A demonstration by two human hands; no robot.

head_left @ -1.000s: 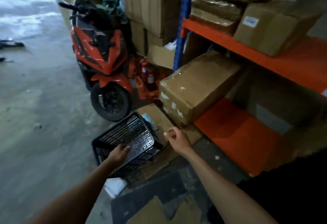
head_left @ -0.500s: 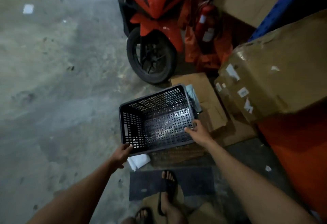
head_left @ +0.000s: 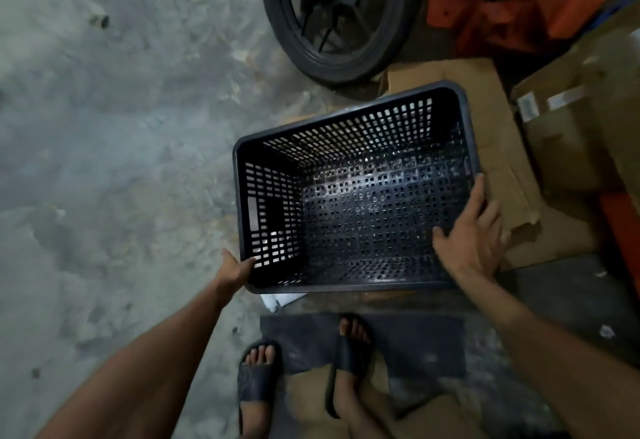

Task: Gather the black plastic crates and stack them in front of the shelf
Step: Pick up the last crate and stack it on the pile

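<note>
**A:** What do we have in front of us?

**B:** We look straight down at one black perforated plastic crate, open side up, filling the centre of the frame. A second ago it was tipped on edge, further from us. Half a second ago it had levelled out. Now it sits square and close, just above our two sandalled feet at the bottom centre.

**A:** And our hands?

**B:** Our left hand wraps the crate's near left corner, fingers curled under the rim. Our right hand clasps the right wall, thumb inside and fingers spread down the outside. Both hands have stayed on the crate throughout.

**A:** Where does it rest?

**B:** Over flattened cardboard at centre right, though we cannot tell whether it touches down or hangs just above. A motorcycle wheel is at the top centre, and a taped carton lies at the right edge.

**A:** What does that mean for the job?

**B:** We judge this crate is being set down as the base of the stack. No other crates are in view, so gathering remains.

**A:** Any writing?

**B:** Pale stickers on the carton are too blurred to read. The crate shows no brand.
</note>
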